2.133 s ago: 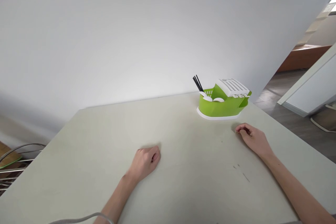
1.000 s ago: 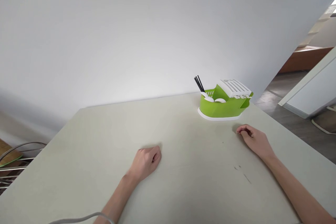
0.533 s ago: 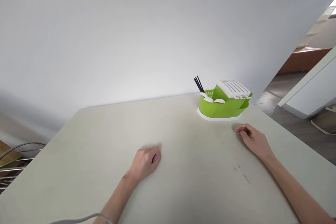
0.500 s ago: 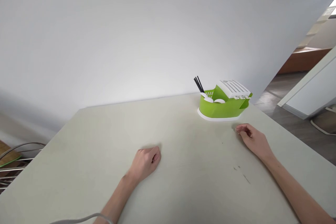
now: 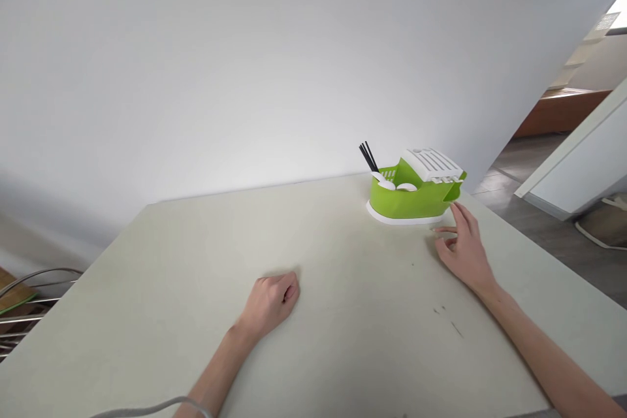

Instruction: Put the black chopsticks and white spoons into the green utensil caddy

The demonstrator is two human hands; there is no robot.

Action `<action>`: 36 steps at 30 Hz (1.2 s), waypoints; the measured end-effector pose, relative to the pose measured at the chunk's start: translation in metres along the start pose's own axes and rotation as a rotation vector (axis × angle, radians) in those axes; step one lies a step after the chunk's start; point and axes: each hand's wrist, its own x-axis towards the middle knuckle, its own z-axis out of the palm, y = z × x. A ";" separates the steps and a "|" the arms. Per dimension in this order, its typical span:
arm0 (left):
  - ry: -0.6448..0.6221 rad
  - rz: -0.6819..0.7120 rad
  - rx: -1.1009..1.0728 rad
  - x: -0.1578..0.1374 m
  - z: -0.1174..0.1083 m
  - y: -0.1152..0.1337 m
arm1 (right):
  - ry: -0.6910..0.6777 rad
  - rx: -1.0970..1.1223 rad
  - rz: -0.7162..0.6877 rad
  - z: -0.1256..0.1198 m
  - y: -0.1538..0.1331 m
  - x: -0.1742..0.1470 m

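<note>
A green utensil holder [image 5: 406, 204] with a white base stands at the far right of the table, near the wall. Its raised right section carries a white slotted top [image 5: 434, 164]. Black chopsticks [image 5: 368, 156] lean out of its left end, beside a white spoon [image 5: 385, 181] and another white spoon [image 5: 406, 187]. My right hand [image 5: 463, 248] is just in front of the holder's right end, fingers spread and nothing in them; whether a fingertip touches the holder I cannot tell. Resting on the table left of centre, my left hand [image 5: 274, 304] is curled into a fist, with nothing visible in it.
The pale table [image 5: 171, 274] meets a white wall [image 5: 245, 78] at the back. Dark marks [image 5: 456, 329] show on its surface at the right. A grey cable [image 5: 147, 409] crosses my left forearm. A metal rack [image 5: 29, 313] is beyond the left edge.
My right hand has moved forward toward the holder's right end and its fingers have spread. My left hand stays in place. The view has shifted very slightly.
</note>
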 end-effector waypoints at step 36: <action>-0.052 -0.028 -0.009 -0.002 0.004 -0.001 | -0.035 -0.176 -0.049 0.027 -0.016 0.024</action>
